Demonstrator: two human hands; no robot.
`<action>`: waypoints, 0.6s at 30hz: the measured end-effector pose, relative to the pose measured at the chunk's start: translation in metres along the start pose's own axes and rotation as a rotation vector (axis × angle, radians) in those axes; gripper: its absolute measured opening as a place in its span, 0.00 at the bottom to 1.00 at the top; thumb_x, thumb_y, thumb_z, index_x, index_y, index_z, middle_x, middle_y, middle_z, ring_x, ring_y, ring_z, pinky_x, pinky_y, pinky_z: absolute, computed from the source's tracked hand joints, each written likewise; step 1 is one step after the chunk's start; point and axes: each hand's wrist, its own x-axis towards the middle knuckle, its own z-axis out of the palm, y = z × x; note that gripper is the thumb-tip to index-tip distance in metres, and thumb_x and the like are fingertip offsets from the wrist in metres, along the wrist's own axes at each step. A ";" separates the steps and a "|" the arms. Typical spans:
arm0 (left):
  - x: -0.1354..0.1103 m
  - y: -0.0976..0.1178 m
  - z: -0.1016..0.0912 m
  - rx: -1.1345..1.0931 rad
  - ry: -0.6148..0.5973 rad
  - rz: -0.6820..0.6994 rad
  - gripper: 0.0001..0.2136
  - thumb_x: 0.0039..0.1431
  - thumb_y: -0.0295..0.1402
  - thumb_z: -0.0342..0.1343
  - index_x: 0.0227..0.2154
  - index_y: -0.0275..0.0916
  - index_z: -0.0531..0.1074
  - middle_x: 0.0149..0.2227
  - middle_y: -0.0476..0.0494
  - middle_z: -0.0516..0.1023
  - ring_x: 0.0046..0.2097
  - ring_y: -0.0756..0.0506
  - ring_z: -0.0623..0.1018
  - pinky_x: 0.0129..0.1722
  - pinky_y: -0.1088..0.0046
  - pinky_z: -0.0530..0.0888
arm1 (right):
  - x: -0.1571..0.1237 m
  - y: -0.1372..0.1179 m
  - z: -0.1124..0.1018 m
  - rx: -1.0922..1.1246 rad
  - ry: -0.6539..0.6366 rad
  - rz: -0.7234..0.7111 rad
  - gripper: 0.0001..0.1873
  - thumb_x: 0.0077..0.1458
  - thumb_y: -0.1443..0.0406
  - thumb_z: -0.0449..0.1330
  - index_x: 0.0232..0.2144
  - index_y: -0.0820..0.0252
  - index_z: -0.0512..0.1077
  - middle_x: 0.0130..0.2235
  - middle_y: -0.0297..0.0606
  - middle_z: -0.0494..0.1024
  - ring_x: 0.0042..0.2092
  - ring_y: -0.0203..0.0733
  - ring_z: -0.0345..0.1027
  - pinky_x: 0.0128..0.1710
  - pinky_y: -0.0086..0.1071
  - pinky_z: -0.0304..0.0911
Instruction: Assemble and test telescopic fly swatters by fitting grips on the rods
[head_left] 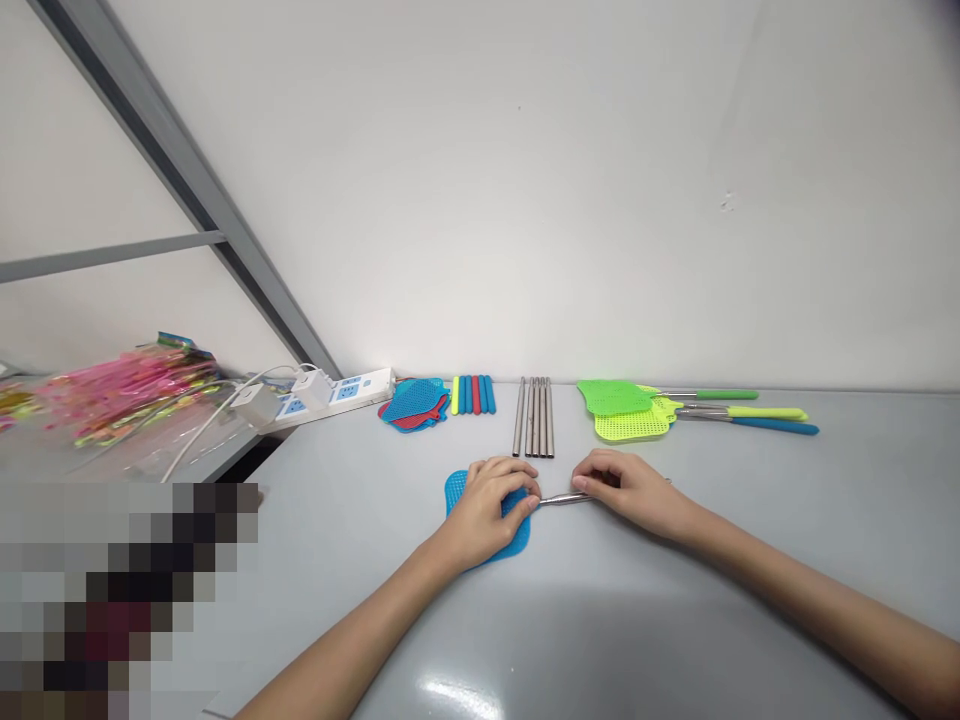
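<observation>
A blue perforated fly swatter head lies low over the grey table, partly covered by my left hand. The fingers of that hand are closed on the head near its narrow neck. From the neck a thin metal rod runs to the right, in line with the head. My right hand pinches this rod between thumb and fingers, which hide part of it. How the rod and the neck meet is hidden by my left fingertips.
Behind my hands lie several metal rods, coloured handle grips and a pile of swatter heads. Swatters with handles lie at the back right. A white power strip and bagged pink items are at the left.
</observation>
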 end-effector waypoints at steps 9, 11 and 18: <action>0.002 -0.001 -0.009 -0.065 0.058 -0.057 0.11 0.60 0.34 0.42 0.36 0.43 0.69 0.43 0.48 0.72 0.48 0.46 0.69 0.48 0.65 0.61 | 0.002 0.006 -0.040 0.208 0.168 0.035 0.18 0.52 0.52 0.51 0.28 0.59 0.71 0.35 0.39 0.74 0.40 0.45 0.65 0.41 0.36 0.58; 0.003 -0.006 -0.016 -0.093 0.139 -0.084 0.11 0.59 0.35 0.43 0.36 0.43 0.70 0.43 0.48 0.72 0.48 0.46 0.69 0.49 0.65 0.61 | 0.002 0.011 -0.045 0.262 0.180 0.035 0.17 0.52 0.52 0.53 0.28 0.59 0.71 0.35 0.39 0.74 0.42 0.46 0.64 0.43 0.36 0.57; 0.007 -0.048 -0.032 -0.330 0.561 -0.254 0.11 0.54 0.38 0.49 0.25 0.37 0.71 0.30 0.46 0.73 0.36 0.47 0.72 0.41 0.71 0.66 | 0.005 0.028 -0.038 0.618 0.163 0.079 0.14 0.49 0.55 0.56 0.25 0.60 0.72 0.28 0.37 0.71 0.33 0.40 0.63 0.35 0.33 0.58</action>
